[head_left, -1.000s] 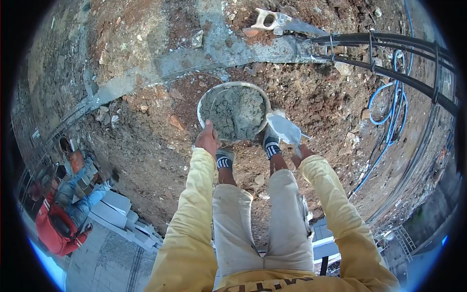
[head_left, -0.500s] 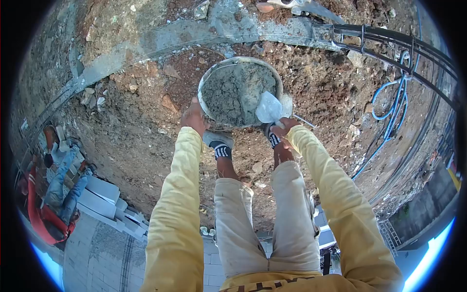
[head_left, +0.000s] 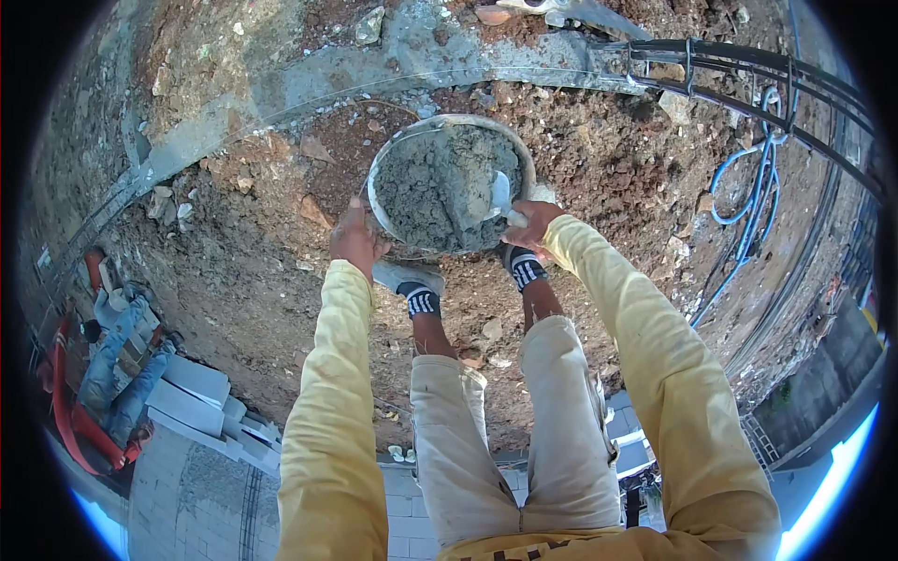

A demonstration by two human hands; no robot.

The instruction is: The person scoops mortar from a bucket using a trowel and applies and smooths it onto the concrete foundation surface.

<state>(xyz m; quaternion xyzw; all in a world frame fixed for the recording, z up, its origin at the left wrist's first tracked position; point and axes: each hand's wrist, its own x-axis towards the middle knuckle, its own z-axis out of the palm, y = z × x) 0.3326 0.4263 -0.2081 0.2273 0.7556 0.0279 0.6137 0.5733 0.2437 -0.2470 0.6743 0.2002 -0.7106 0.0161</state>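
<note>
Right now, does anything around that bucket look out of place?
Nothing clearly stands out: the grey mix sits within the bucket. Farther right, a blue hose or cord lies loosely looped, slightly untidy.

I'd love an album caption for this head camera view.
Right fingers grip a trowel at a bucket of grey mortar, left fingers beside its rim.

I see a round bucket [head_left: 528,166], its pale rim smeared with grey, standing on rough brown soil [head_left: 262,309] with its mouth up. Inside sits grey mortar [head_left: 416,182], thick and lumpy at the left, smoother along a streak right of centre. A mortar-smeared trowel [head_left: 502,193] slants over the right side; whether its blade touches the mix, I can't tell.
</note>
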